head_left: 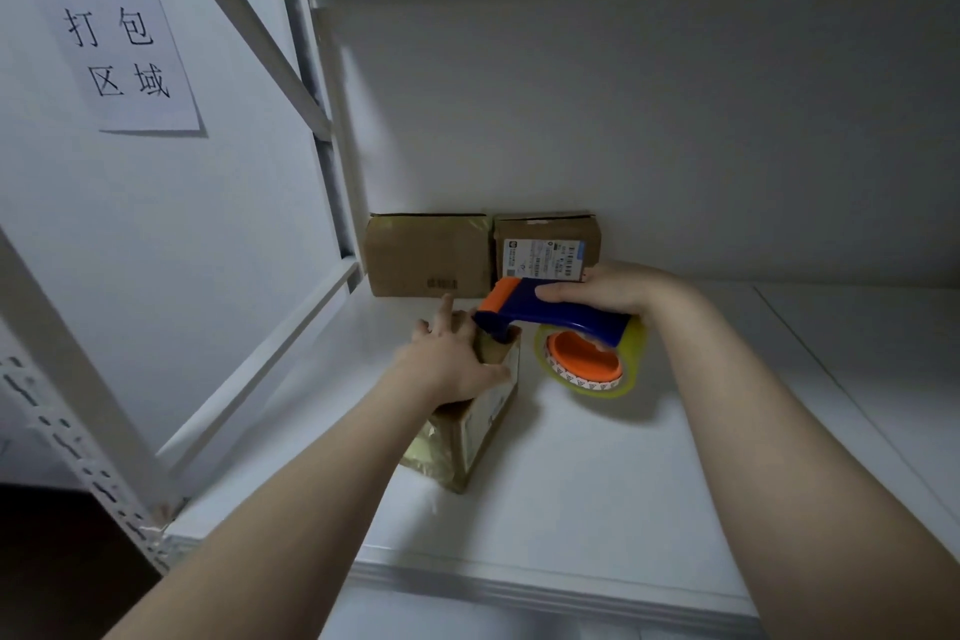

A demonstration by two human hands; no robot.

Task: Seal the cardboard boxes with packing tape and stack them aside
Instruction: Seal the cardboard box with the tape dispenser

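Clasps brown cardboard box (467,431), tape-shiny, in left grip (451,360), long side pointing away, maybe tilted. Wraps right grip (615,287) round blue plastic tape gun (545,309).

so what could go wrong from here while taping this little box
1. The left hand grips the small box right beside the nose of the tape dispenser, so the fingers could get nicked or caught under the tape.
2. Only that hand steadies the box on the smooth white shelf. A pull from the right hand might slide or twist it and wrinkle the tape.
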